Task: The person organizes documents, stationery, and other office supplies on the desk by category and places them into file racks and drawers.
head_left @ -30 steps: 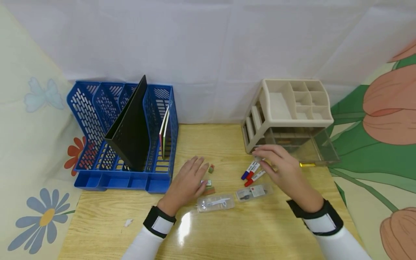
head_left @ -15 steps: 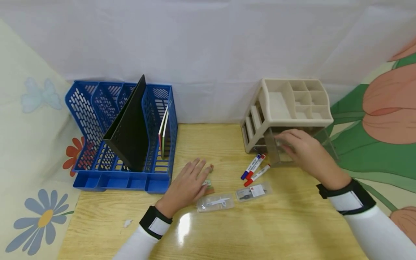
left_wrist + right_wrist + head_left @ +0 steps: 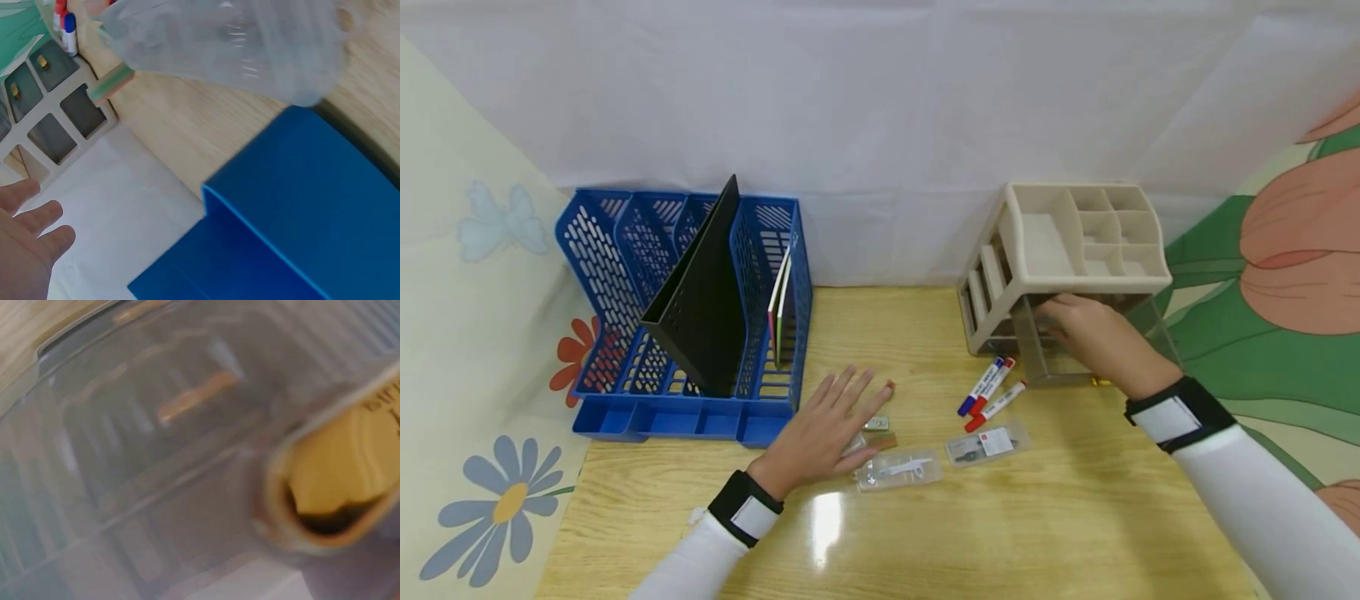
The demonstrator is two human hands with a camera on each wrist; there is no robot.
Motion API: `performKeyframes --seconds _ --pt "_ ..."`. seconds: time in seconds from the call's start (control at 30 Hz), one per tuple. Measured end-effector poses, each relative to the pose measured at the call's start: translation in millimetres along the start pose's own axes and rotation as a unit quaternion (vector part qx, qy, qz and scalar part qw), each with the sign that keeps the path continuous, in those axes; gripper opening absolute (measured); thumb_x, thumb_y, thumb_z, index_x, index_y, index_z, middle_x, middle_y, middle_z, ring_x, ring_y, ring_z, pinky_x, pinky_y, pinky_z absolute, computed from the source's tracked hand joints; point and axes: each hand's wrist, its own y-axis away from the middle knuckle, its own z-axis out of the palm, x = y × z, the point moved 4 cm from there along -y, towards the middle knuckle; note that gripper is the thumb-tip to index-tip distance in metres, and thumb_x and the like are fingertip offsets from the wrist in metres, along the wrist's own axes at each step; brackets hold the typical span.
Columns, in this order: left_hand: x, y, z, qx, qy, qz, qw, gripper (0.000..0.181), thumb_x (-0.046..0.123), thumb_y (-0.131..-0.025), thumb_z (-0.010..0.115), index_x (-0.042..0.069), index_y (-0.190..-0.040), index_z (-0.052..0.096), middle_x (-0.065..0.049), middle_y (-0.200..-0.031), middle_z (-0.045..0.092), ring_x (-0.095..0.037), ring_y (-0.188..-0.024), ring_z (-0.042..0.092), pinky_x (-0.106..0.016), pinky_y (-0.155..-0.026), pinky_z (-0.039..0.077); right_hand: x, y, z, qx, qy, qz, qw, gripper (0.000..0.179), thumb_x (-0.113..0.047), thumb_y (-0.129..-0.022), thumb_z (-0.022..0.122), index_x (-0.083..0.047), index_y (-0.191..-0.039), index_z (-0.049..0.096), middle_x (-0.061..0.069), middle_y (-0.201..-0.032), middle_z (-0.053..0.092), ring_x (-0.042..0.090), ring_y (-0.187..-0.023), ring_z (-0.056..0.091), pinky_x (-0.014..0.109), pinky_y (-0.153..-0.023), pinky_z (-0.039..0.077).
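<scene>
My left hand [image 3: 822, 429] is spread flat over the table, fingers straight, beside small erasers [image 3: 884, 442] and a clear plastic case [image 3: 898, 471]. In the left wrist view, its fingertips [image 3: 55, 240] show at the lower left, and a clear case [image 3: 225, 50] lies across the top. My right hand [image 3: 1101, 342] reaches into the pulled-out clear drawer [image 3: 1034, 360] of the beige organizer [image 3: 1090, 286]. Its fingertips are hidden there, and I cannot tell whether they hold anything. The drawer's yellow handle [image 3: 344, 465] is large and blurred in the right wrist view.
Several markers [image 3: 992, 387] and another clear case with a compass [image 3: 987, 445] lie between the hands. A blue file rack [image 3: 767, 421] stands at the left, holding a black folder [image 3: 703, 308] and thin booklets [image 3: 779, 308]. White cloth [image 3: 880, 125] hangs behind.
My right hand has moved from above the markers to the right, into the drawer. My left hand has shifted slightly left and spread its fingers.
</scene>
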Motion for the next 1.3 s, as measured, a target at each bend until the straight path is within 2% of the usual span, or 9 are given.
performKeyframes --seconds 0.1,0.23,0.33,0.57,0.8,0.9,1.07,1.2,1.3 --pt "-2.5 3.6 2.4 -0.003 0.000 -0.003 1.0000 0.075 0.061 -0.096 0.032 0.016 -0.155 0.025 -0.019 -0.158 0.028 -0.038 -0.146 0.011 -0.057 -0.115 0.028 3.0 -1.0 4.3 -0.003 0.004 0.001 1.0000 0.036 0.006 -0.074 0.076 0.001 -0.108 0.067 0.017 -0.100 0.066 0.032 -0.089 0.065 0.046 -0.069 0.059" --pt "-5.4 8.4 5.0 -0.001 0.005 -0.004 1.0000 0.079 0.055 -0.090 0.051 0.015 -0.154 0.029 -0.021 -0.157 0.031 -0.039 -0.145 0.015 -0.057 -0.114 0.029 4.7 -1.6 8.2 -0.010 0.007 0.004 0.9999 0.035 0.007 -0.074 0.076 0.001 -0.107 0.066 0.017 -0.100 0.066 0.032 -0.087 0.066 0.046 -0.067 0.059" --pt "-8.2 12.7 7.0 0.002 0.007 -0.008 0.9999 0.080 0.053 -0.088 0.056 0.015 -0.154 0.030 -0.022 -0.154 0.035 -0.040 -0.144 0.019 -0.058 -0.112 0.032 4.7 -2.1 9.9 -0.019 -0.006 0.013 0.9997 0.037 0.007 -0.073 0.077 0.000 -0.108 0.066 0.017 -0.102 0.066 0.033 -0.089 0.066 0.047 -0.070 0.059" --pt "-13.6 21.6 10.4 0.004 0.016 -0.032 0.9993 0.075 0.050 -0.091 0.054 0.016 -0.154 0.030 -0.022 -0.153 0.037 -0.040 -0.143 0.025 -0.057 -0.111 0.033 -1.5 -1.5 3.9 -0.022 -0.006 0.019 0.9996 0.036 -0.001 -0.077 0.076 0.001 -0.112 0.066 0.019 -0.107 0.067 0.034 -0.097 0.064 0.050 -0.076 0.058" --pt "-19.4 22.3 4.6 0.013 0.033 -0.068 0.9970 0.073 0.045 -0.093 0.054 0.015 -0.154 0.028 -0.021 -0.154 0.036 -0.040 -0.141 0.028 -0.057 -0.112 0.032 -25.9 0.7 -24.7 -0.024 0.011 0.056 0.9981 0.030 -0.011 -0.086 0.070 0.002 -0.112 0.065 0.021 -0.103 0.068 0.035 -0.088 0.065 0.051 -0.066 0.057" --pt "-22.1 23.2 3.2 0.010 0.029 -0.078 0.9965 0.072 0.045 -0.094 0.052 0.014 -0.154 0.028 -0.020 -0.155 0.035 -0.039 -0.141 0.029 -0.057 -0.112 0.033 -43.3 2.7 -37.6 0.005 0.011 0.055 0.9984 0.030 -0.011 -0.086 0.069 0.004 -0.112 0.065 0.022 -0.099 0.069 0.034 -0.084 0.066 0.051 -0.062 0.057" --pt "-24.2 25.6 5.1 0.009 0.025 -0.080 0.9964 0.071 0.043 -0.095 0.051 0.012 -0.154 0.028 -0.022 -0.154 0.036 -0.040 -0.140 0.030 -0.057 -0.111 0.034 -74.5 6.9 -47.4 0.077 0.009 0.010 0.9970 0.030 -0.010 -0.082 0.070 0.004 -0.109 0.066 0.021 -0.101 0.069 0.034 -0.088 0.066 0.050 -0.064 0.058" --pt "-24.4 27.9 5.8 0.021 0.020 -0.076 0.9967 0.072 0.042 -0.094 0.052 0.011 -0.154 0.027 -0.023 -0.153 0.036 -0.041 -0.140 0.031 -0.057 -0.110 0.035 -96.7 5.3 -39.8 0.122 -0.013 -0.040 0.9916 0.036 -0.027 -0.098 0.053 0.004 -0.110 0.066 0.022 -0.105 0.067 0.036 -0.094 0.064 0.051 -0.069 0.058" --pt "-23.9 30.4 5.4 0.031 0.018 -0.073 0.9966 0.072 0.041 -0.093 0.053 0.011 -0.154 0.028 -0.023 -0.153 0.036 -0.042 -0.139 0.031 -0.058 -0.110 0.035 -113.4 0.0 -25.6 0.134 -0.040 -0.071 0.9876 0.038 -0.026 -0.100 0.048 0.005 -0.114 0.065 0.024 -0.113 0.065 0.038 -0.101 0.062 0.051 -0.073 0.058"
